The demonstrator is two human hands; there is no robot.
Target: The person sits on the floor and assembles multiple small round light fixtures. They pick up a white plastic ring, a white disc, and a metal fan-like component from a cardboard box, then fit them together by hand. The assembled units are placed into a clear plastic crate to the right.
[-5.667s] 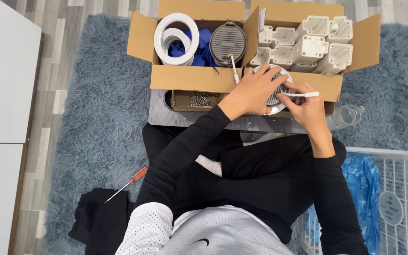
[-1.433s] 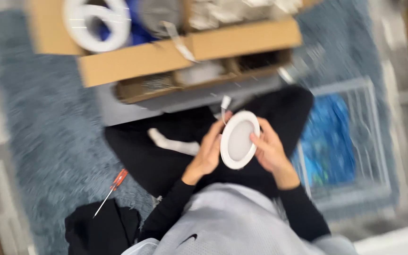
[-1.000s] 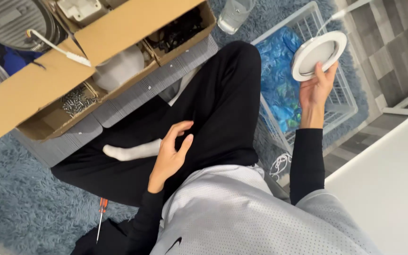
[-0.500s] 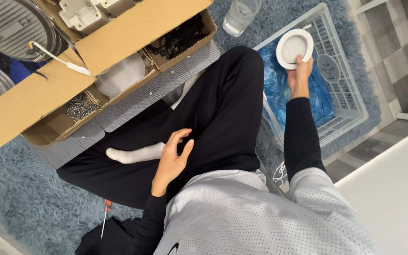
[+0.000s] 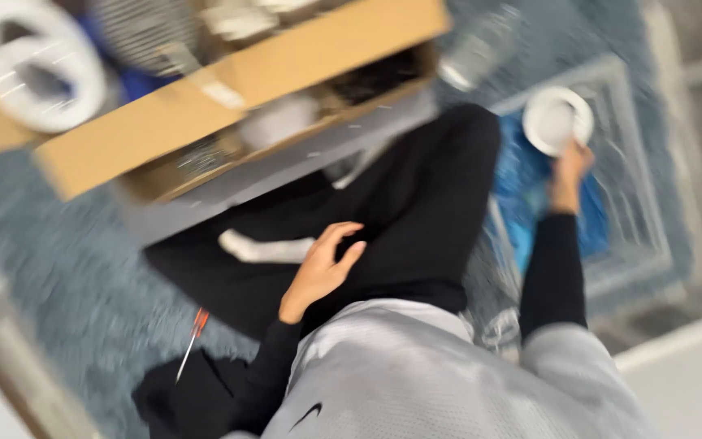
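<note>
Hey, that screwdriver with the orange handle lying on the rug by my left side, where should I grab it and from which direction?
Take the screwdriver by its orange handle, the thicker end pointing toward the legs, coming down from above with the left hand, which is nearest. It lies flat on the blue rug, its thin metal shaft running toward the black cloth, so the handle looks like the easier part to pinch. The picture is blurred.

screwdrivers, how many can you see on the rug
1. The orange-handled screwdriver lies on the blue rug beside the person's left elbow, by a black cloth. More may be hidden in the cardboard box.
</note>
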